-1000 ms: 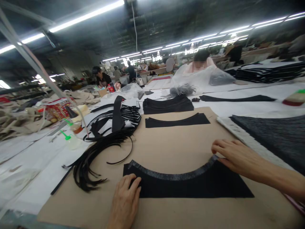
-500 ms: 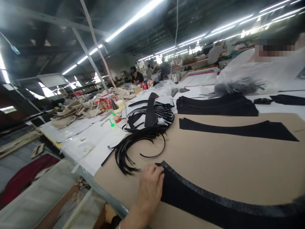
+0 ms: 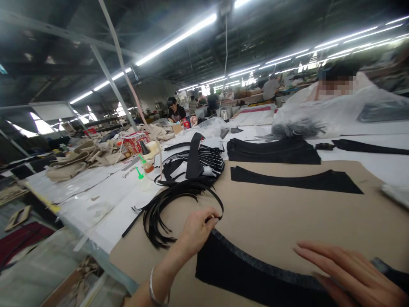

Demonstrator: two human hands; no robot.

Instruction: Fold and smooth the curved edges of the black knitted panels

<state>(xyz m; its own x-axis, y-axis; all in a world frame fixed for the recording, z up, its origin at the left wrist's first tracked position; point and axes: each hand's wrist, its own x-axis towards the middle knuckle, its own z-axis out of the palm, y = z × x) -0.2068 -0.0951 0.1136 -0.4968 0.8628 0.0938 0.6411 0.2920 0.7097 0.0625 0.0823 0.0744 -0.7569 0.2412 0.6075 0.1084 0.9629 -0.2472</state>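
My left hand point(image 3: 196, 230) has its fingertips pinched on one black strip point(image 3: 214, 205), which curves off a loose bundle of thin black strips point(image 3: 158, 219). Below it lies a black fabric piece point(image 3: 249, 277) with a curved, grey-edged rim, on a sheet of brown kraft card point(image 3: 287, 217). My right hand point(image 3: 348, 273) lies with its fingers apart at the lower right, over the fabric's edge. Another black cut piece point(image 3: 295, 181) lies flat further up the card. The right end of the lower piece is partly hidden by my right hand.
Beyond the card are a stack of black cut pieces point(image 3: 271, 151) and striped black-and-white fabric point(image 3: 194, 164). A glue bottle with a green nozzle point(image 3: 143, 181) stands left on the white-covered table point(image 3: 96, 213). A co-worker in a white plastic covering point(image 3: 319, 106) sits at the right.
The view has swung left. My left hand has moved off the fabric piece to pinch a black strip, and my right hand has come into view at the lower right.
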